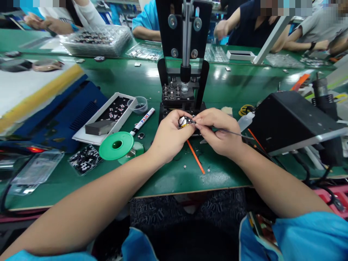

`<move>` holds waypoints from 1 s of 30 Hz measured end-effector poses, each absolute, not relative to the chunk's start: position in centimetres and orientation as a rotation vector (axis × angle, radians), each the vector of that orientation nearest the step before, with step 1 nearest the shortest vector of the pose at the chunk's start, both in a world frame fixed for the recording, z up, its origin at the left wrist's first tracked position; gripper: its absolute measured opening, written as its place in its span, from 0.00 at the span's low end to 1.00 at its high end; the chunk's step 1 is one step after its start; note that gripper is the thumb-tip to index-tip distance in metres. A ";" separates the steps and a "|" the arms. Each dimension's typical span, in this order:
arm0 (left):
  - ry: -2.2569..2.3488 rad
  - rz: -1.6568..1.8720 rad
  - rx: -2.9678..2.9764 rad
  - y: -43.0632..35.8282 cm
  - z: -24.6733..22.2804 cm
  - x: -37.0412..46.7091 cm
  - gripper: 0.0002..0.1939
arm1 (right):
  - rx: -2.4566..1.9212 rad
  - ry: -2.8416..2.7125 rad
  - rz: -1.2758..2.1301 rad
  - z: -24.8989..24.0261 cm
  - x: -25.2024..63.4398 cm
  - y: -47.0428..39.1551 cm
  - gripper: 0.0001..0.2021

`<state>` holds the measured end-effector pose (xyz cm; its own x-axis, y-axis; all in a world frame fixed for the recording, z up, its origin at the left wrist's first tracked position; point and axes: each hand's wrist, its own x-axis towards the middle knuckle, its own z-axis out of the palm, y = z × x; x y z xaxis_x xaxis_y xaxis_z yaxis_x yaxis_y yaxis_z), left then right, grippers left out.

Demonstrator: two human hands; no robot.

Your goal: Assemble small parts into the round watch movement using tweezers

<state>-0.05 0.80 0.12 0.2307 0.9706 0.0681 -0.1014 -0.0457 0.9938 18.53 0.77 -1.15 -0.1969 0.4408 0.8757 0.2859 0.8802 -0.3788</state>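
A small device with silver, black and yellow parts (pixel 183 122) sits between the thumb and fingers of my left hand (pixel 171 136). My right hand (pixel 221 134) pinches a thin dark metal tool (pixel 228 131), whose front end meets the device while its shaft points off to the right. Both hands are close together, fingertips nearly touching, just in front of a black press (pixel 181 96). Below them an orange strip (pixel 195 157) lies on the green table (pixel 168 177). My fingertips partly hide the device.
Left of my hands are a green spool (pixel 110 145), a paint marker (pixel 144 120), a white tray of small parts (pixel 122 125) and a clear cup (pixel 139 105). A black box (pixel 293 116) stands at right. People sit across the table.
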 end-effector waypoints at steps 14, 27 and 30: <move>0.888 1.007 1.277 0.0 0.6 0.3 0.15 | -0.639 -1.689 0.070 -1.4 18.9 1.1 0.11; 0.991 1.070 1.351 0.6 0.4 -0.1 0.19 | -0.934 -1.519 0.560 -0.4 18.5 0.2 0.05; 1.027 1.086 1.352 0.7 0.1 -0.3 0.19 | -0.943 -1.525 0.577 -0.1 18.6 0.3 0.06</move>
<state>-0.25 0.70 0.14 0.2135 0.9752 0.0576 0.0023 -0.0595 0.9982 18.59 0.27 -0.08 0.0203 0.8213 0.5701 0.2386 0.5498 -0.8005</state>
